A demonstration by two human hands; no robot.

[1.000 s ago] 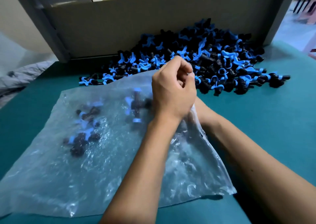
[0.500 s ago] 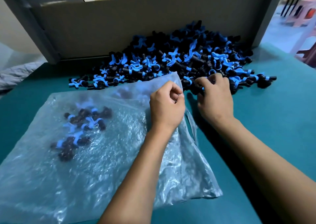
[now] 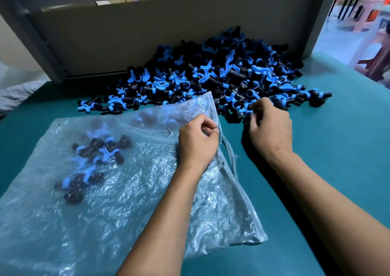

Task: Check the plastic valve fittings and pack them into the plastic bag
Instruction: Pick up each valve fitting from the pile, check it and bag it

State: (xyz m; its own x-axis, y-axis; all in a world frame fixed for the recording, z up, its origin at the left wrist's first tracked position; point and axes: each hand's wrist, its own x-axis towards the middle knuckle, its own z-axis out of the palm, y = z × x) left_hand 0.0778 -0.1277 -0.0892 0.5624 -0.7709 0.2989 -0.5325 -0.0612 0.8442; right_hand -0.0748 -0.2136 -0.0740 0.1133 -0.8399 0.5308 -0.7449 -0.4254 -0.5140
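Observation:
A big heap of black valve fittings with blue handles (image 3: 211,79) lies at the back of the green table. A clear plastic bag (image 3: 118,191) lies flat in front of it, with several fittings (image 3: 97,155) showing through the film. My left hand (image 3: 197,142) pinches the bag's upper edge at its open right side. My right hand (image 3: 269,126) is at the near edge of the heap, fingers curled round a black and blue fitting (image 3: 249,109).
A grey board (image 3: 147,33) stands upright behind the heap as a back wall. The green table top (image 3: 337,159) stretches to the right of my arms. Pink plastic stools (image 3: 367,18) stand on the floor at the far right.
My right hand left the bag's opening and reached to the heap, where it now grips a fitting. The left hand lowered a little, still holding the bag's edge.

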